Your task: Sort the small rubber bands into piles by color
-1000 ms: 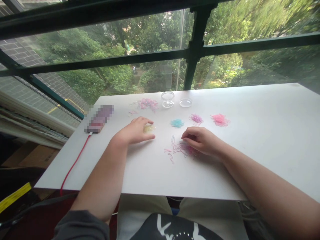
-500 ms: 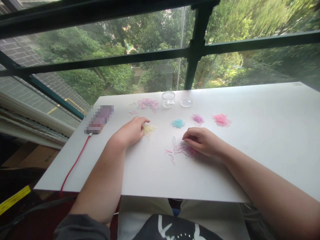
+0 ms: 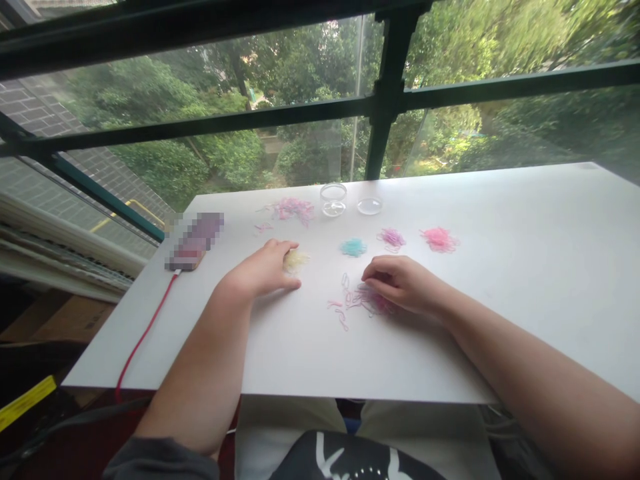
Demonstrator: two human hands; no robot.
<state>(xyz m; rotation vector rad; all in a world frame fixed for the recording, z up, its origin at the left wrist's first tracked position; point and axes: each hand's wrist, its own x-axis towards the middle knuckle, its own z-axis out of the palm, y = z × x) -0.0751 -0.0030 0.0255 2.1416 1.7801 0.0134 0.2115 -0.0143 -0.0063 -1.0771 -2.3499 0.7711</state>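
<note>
My left hand (image 3: 267, 268) rests beside a small pile of pale yellow rubber bands (image 3: 297, 261), thumb and fingers spread apart around its left side. Over a loose mixed pile of pink and purple rubber bands (image 3: 373, 303) lies my right hand (image 3: 400, 283), its fingers curled and their tips together. Whatever those fingertips hold, if anything, is too small to see. Behind the hands are a blue pile (image 3: 353, 247), a purple pile (image 3: 391, 237) and a pink pile (image 3: 439, 239) of the same thin loops.
At the back of the white table (image 3: 525, 267) lie another pink-purple heap (image 3: 293, 209), a clear round container (image 3: 333, 201) and a clear lid (image 3: 369, 205). A phone (image 3: 195, 241) with a red cable (image 3: 150, 330) is on the left. Windows stand behind the table.
My left hand has spread open, its thumb moving toward me, away from the fingers beside the yellow pile. The right hand stays at the mixed pile. The view has shifted slightly.
</note>
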